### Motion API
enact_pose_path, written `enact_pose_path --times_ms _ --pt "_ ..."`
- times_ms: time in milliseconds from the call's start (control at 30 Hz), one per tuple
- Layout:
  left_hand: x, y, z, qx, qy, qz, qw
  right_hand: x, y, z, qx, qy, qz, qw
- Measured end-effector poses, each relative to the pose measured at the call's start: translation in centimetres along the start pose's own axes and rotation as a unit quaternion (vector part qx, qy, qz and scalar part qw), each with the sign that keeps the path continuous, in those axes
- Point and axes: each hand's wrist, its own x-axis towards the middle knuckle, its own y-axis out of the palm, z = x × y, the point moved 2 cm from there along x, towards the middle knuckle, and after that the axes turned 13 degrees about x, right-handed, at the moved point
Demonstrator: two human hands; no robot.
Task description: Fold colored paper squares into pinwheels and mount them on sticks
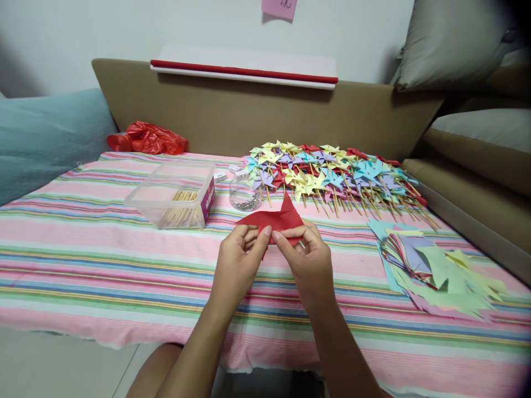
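A piece of red paper with pointed corners is held up between both hands, above the striped cloth. My left hand pinches its near left part with the thumb on top. On the other side, my right hand grips the near right part, its thumb close to the left one. One corner of the paper stands up toward the back right. The fingers under the paper are partly hidden. Just beyond the hands stands a clear round container with small metal pins in it.
Many finished paper pinwheels on sticks lie at the back right. A clear plastic box holds thin wooden sticks. Cut coloured paper sheets are stacked at the right. A crumpled red plastic bag lies at the back left.
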Motion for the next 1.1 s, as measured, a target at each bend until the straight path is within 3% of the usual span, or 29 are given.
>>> enact_pose_path --times_ms 200,400,600,767,933,1033,1100 --pt "0.1 0.1 -0.1 -0.029 -0.015 0.014 0.999 -0.1 0.1 -0.1 -0.009 0.003 -0.008 1.000" --pt "0.3 -0.4 0.0 0.026 0.003 0.031 0.999 0.0 0.2 0.2 0.050 0.014 -0.043 0.998" --pt "0.5 -1.6 0.0 0.115 0.029 0.071 0.990 0.4 -0.8 0.6 0.004 0.088 0.080 0.993" --pt "0.5 -2.4 -0.1 0.199 0.031 0.126 0.971 0.4 -1.4 0.9 -0.013 0.114 0.121 0.986" --pt "0.3 -2.5 0.0 0.193 0.021 0.169 0.966 0.3 -1.5 1.2 -0.091 0.106 0.161 0.977" --pt "0.4 -2.3 -0.2 0.120 0.005 0.160 0.980 0.3 -1.5 0.8 -0.077 0.132 0.123 0.981" --pt "0.5 -2.2 -0.3 0.041 -0.018 0.113 0.993 0.3 -1.5 0.4 0.001 0.155 0.039 0.987"
